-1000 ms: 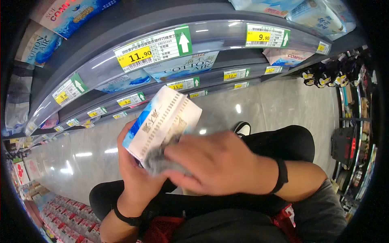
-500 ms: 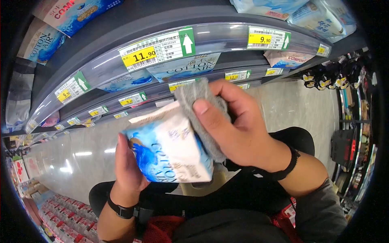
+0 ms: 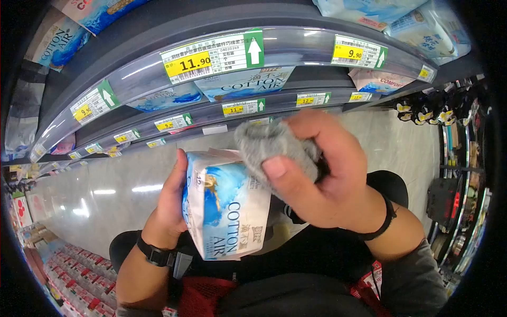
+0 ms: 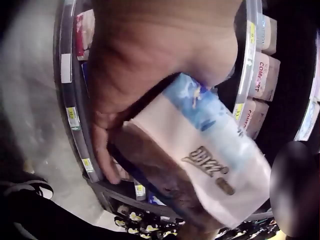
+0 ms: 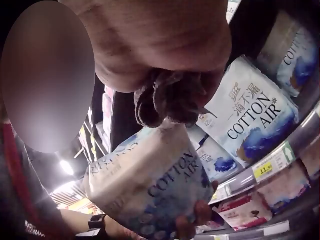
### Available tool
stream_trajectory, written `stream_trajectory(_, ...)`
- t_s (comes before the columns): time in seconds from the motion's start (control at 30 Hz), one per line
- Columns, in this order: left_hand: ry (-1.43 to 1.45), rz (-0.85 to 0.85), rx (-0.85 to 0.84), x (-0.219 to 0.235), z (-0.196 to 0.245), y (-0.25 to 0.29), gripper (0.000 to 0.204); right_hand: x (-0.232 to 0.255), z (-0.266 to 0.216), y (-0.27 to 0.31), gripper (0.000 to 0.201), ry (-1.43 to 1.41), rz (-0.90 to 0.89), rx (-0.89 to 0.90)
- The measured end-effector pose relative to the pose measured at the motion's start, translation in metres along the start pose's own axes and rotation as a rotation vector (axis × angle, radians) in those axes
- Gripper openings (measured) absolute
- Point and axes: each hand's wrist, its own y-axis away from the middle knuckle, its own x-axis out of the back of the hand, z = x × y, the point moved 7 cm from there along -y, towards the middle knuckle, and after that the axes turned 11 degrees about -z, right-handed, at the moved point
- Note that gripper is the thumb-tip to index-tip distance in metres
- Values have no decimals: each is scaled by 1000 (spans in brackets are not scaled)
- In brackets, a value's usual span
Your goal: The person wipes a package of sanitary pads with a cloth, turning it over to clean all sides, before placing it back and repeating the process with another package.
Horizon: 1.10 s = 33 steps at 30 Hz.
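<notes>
My left hand [image 3: 168, 206] grips a white and blue soft pack [image 3: 227, 211] printed COTTON AIR, its thumb along the left side. In the right wrist view, fingertips [image 5: 202, 212] of that hand curl round the pack's edge. The pack stands tilted over my lap, and the left wrist view shows its white and blue side [image 4: 200, 150]. My right hand [image 3: 338, 179] holds a bunched grey cloth [image 3: 256, 142], thumb pressed on its front. The cloth is right at the pack's upper right corner and overlaps it in the right wrist view.
Curved shelves with price tags [image 3: 211, 61] cross in front, bearing similar packs [image 3: 243, 84]. A dark rack of goods [image 3: 462, 148] stands to the right. Red and white packages [image 3: 79, 280] are stacked at lower left. Grey shiny floor [image 3: 121, 185] shows below the shelves.
The pack has turned in my left hand, so its COTTON AIR face now points up at me. The cloth went from its lower end, up across its right side, to its top corner.
</notes>
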Motion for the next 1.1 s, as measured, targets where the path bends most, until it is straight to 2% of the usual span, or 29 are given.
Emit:
stream_trajectory(0.07, -24, -38, 10, 2, -2, -3, 91, -7, -5, 2, 29, 192, -80, 33)
stream_trajectory(0.17, -54, -50, -14, -2, -3, -8, 88, -23, -16, 7, 36, 456, -81, 183)
stream_trajectory(0.23, -122, -3, -45, -5, 0, -11, 85, -33, -26, 15, 44, 479, -165, 213)
stream_trajectory(0.27, -92, -71, -58, -2, 0, -13, 81, -40, -32, 20, 44, 462, -185, 246)
stream_trajectory(0.33, -138, -62, -13, 2, -2, -12, 80, -53, -40, 28, 45, 446, -181, 322)
stream_trajectory(0.37, -161, -57, 10, 4, -5, -11, 79, -50, -40, 27, 44, 511, -187, 300)
stream_trajectory(0.4, 23, 1, -24, 7, -10, -14, 74, -43, -41, 24, 43, 577, -191, 276)
stream_trajectory(0.43, 15, 7, -6, 8, -11, -14, 74, -36, -38, 21, 41, 642, -196, 249)
stream_trajectory(0.47, 9, 11, 11, 8, -10, -14, 73, -27, -26, 16, 40, 654, -176, 156)
stream_trajectory(0.57, -2, 26, 42, 6, -10, -13, 73, -22, -22, 8, 40, 667, -240, 110)
stream_trajectory(0.63, 41, 37, 59, 14, -12, -12, 78, -36, -38, 19, 41, 604, -213, 310)
stream_trajectory(0.67, 97, -51, 41, 9, -11, -14, 78, -42, -42, 23, 42, 526, -267, 315)
stream_trajectory(0.73, 61, -8, 46, 17, -11, -13, 78, -48, -45, 26, 43, 470, -329, 328)
stream_trajectory(0.8, 16, 68, 73, 17, -13, -13, 76, -34, -27, 17, 43, 606, -244, 197)
stream_trajectory(0.87, 0, 40, 73, 13, -14, -11, 75, -14, -14, 5, 42, 671, -153, 109)
stream_trajectory(1.03, -28, 61, 66, 13, -12, -12, 76, -50, -50, 26, 41, 408, -345, 399)
stream_trajectory(1.1, -56, 71, 86, 11, -13, -9, 74, -49, -50, 26, 40, 441, -343, 363)
